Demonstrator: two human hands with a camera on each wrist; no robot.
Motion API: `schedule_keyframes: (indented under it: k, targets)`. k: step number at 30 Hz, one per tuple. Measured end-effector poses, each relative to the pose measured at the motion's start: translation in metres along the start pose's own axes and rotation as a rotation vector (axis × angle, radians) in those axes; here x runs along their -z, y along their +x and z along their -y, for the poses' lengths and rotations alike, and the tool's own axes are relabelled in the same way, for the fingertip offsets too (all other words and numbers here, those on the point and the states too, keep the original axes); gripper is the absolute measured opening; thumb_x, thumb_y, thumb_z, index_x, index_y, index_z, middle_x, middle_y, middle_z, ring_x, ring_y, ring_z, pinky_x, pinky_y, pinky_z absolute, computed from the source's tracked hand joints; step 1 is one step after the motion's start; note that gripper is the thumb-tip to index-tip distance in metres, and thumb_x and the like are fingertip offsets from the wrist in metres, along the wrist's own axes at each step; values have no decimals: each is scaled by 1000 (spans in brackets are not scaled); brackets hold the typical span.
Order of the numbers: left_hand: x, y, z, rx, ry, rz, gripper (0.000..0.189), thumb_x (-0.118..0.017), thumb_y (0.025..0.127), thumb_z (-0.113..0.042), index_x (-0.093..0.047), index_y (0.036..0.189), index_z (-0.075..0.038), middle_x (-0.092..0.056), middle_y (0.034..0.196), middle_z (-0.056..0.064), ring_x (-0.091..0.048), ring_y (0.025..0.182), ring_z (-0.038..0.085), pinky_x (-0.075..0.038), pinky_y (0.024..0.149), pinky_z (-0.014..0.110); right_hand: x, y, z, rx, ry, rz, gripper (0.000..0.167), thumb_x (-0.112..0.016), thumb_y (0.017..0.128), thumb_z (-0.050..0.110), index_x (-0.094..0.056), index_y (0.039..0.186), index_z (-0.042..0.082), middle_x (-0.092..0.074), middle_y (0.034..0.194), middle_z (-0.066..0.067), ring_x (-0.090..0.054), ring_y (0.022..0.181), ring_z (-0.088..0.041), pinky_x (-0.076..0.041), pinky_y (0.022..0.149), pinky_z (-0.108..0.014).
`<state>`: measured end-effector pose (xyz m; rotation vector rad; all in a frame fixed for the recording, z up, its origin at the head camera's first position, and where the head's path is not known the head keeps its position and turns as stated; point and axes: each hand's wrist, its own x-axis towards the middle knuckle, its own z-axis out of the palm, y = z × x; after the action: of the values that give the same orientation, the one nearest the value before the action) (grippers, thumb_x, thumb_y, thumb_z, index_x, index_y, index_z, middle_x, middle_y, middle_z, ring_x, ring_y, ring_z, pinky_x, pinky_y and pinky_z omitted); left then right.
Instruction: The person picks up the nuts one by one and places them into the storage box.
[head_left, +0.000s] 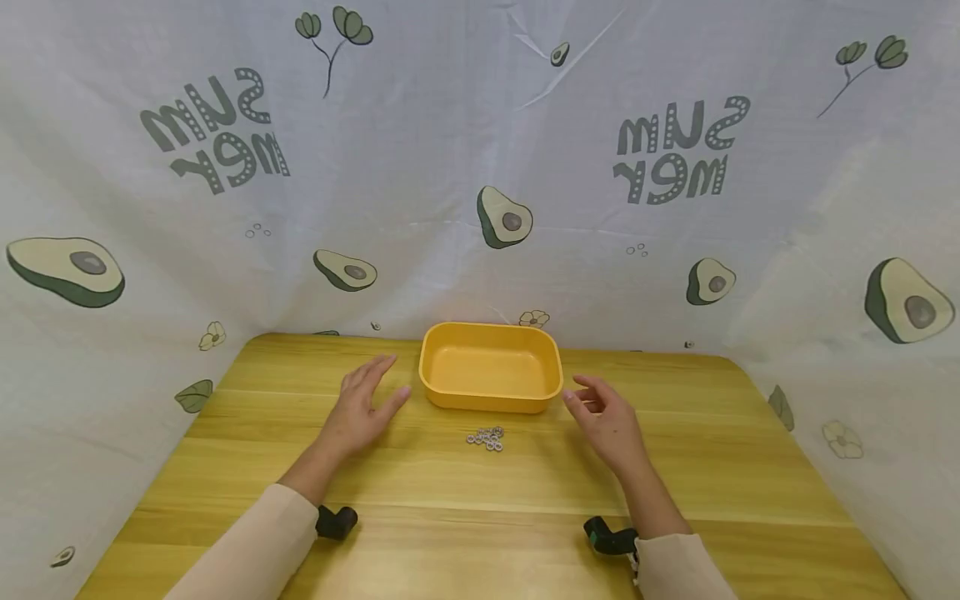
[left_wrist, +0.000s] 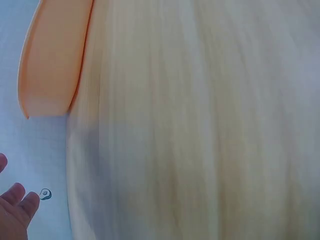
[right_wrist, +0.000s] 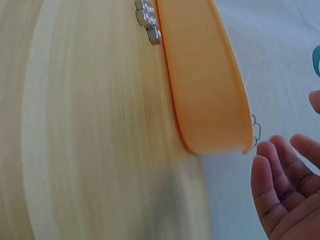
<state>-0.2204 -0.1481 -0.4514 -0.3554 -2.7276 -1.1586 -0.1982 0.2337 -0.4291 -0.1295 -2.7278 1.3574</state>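
A yellow rectangular tub (head_left: 491,402) stands toward the back of the wooden table, with nothing inside it. Just in front of it lies a small cluster of round silver metal pieces (head_left: 487,438); a few of these metal pieces (right_wrist: 148,19) also show beside the tub (right_wrist: 205,75) in the right wrist view. My left hand (head_left: 365,408) hovers left of the tub, thumb and fingers spread, holding nothing. On the other side my right hand (head_left: 609,419) is near the tub's right corner, fingers loosely bent and holding nothing. Only the fingertips (left_wrist: 29,204) of the left hand show in its wrist view.
The wooden table (head_left: 450,533) spreads out below both arms. A white cloth (head_left: 420,167) printed with avocados and lettering hangs behind and along the sides. Black devices (head_left: 337,522) are worn at both wrists.
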Motion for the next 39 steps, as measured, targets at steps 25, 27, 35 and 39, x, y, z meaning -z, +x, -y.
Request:
schedule_keyframes:
  k: [25,27,35,39]
  targets:
    - [-28,6,-9,177,-394,-16,67,-60,101,-50,-41,156,-17,-40,160,10,-42,146,37,-37,120,54,-36,-13,2,-57,205,40,31,-67,100,29,-71,119,5,-71,106,-11,-71,91,-17,-61,80,-25]
    - [-29,8,-9,194,-438,-31,64,-59,102,-47,-42,156,-17,-42,160,9,-42,146,37,-38,120,54,-40,-13,2,-62,202,43,29,-67,100,28,-72,118,5,-71,104,-11,-70,90,-16,-59,78,-23]
    - [-39,14,-10,228,-573,-74,57,-57,103,-46,-47,153,-20,-41,161,9,-43,146,35,-37,120,55,-56,-15,4,-76,209,128,25,-69,97,19,-72,115,1,-71,92,-10,-65,77,-16,-54,65,-23]
    - [-46,15,-11,234,-592,-82,55,-57,103,-48,-50,151,-21,-40,160,10,-43,145,36,-37,120,56,-65,-18,4,-70,246,193,23,-69,96,13,-71,114,-1,-71,89,-11,-66,74,-16,-56,64,-25]
